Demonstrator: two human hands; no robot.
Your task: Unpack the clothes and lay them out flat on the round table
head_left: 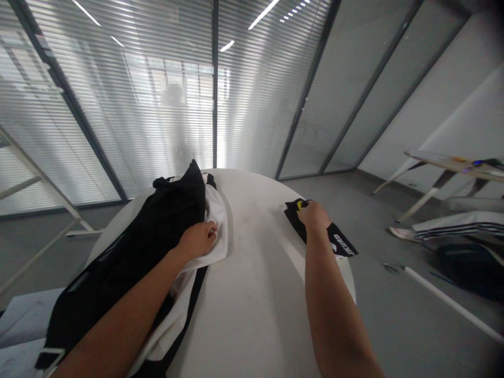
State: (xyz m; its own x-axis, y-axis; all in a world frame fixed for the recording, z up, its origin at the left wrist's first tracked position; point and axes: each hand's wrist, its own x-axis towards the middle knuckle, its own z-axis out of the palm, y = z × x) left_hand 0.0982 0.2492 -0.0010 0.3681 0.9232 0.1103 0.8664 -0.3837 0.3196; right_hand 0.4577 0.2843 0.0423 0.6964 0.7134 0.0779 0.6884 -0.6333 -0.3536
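A black and white fabric item (pixel 145 236), perhaps a garment, is spread along the left side of the round white table (pixel 255 294). On its white part lies my left hand (pixel 198 239), fingers curled closed at the fabric. At the table's right edge my right hand (pixel 314 214) is closed on a flat black piece with white lettering (pixel 342 240) and a yellow mark. Part of that piece is hidden under the hand and wrist. I cannot tell whether it is cloth or a packet.
Glass panels with blinds (pixel 252 115) rise behind the table. A white metal frame (pixel 43 184) stands left; white sheets (pixel 27 320) lie lower left. On the right are another table (pixel 452 164), a striped white item (pixel 460 226), a dark bag-like thing (pixel 468 268) and a white pole (pixel 449 299).
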